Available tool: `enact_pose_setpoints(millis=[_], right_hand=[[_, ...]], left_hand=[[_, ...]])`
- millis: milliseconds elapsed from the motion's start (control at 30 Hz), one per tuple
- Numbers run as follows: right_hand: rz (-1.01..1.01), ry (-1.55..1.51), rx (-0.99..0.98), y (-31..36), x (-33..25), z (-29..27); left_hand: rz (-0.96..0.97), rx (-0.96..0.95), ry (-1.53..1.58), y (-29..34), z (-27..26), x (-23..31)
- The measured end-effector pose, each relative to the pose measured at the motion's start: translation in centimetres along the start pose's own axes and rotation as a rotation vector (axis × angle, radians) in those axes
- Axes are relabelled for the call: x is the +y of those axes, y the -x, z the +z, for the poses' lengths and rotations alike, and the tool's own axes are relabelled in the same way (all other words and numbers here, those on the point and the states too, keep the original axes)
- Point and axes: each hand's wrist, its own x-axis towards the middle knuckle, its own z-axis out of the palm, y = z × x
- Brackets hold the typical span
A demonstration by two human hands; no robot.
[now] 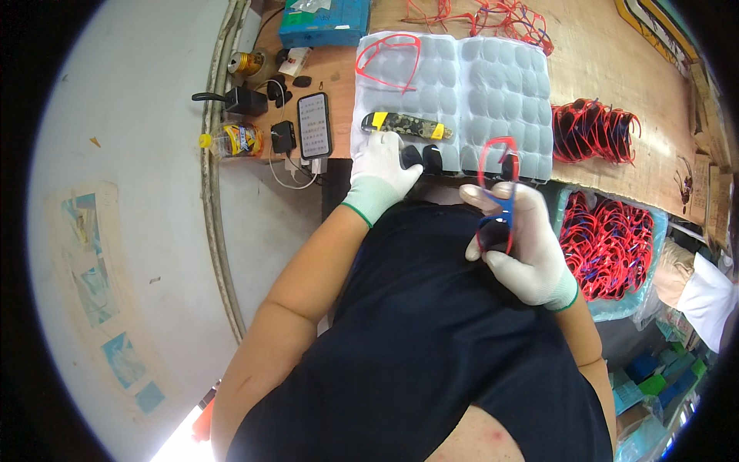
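My right hand, in a white glove, grips a red and blue glasses frame above my lap. The frame is upright, with a dark lens in its lower rim; the upper rim overlaps the tray edge from this view. My gloved left hand is at the near left of a pale moulded tray, its thumb and fingers around a dark lens. Another dark lens stands beside it. Just beyond those fingers lies a camouflage-patterned tool with yellow bands. A red frame rests on the tray's far left.
A row of red frames with dark lenses lies right of the tray. Below it a blue-lined bin holds many more. Loose red frames lie at the back. Left are a phone, a charger, a bottle and a blue box.
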Motion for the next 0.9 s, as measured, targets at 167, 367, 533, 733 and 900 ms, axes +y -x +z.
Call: enact_pose_setpoints(millis=[167,367,533,733,900], right_hand=[[-0.092,-0.010,0.310,-0.4,0.0,0.5],[0.101,0.288,0.231,-4.1,-0.4,3.8],[-0.011,0.121,0.189,-5.0,1.1,4.8],[0.175,0.119,0.226,-6.3,0.0,6.6],[0.097,0.061,0.256,-6.7,1.4,7.8]], left_hand=[[-0.018,-0.208,0.646,2.7,-6.7,1.5],[-0.070,-0.668,1.656,3.1,-10.5,2.7],[-0.014,-0.626,1.579,2.6,-12.1,1.4],[-0.292,-0.916,2.166,2.3,-10.8,-0.8],[-0.111,-1.035,2.139,1.8,-9.9,-2.5]])
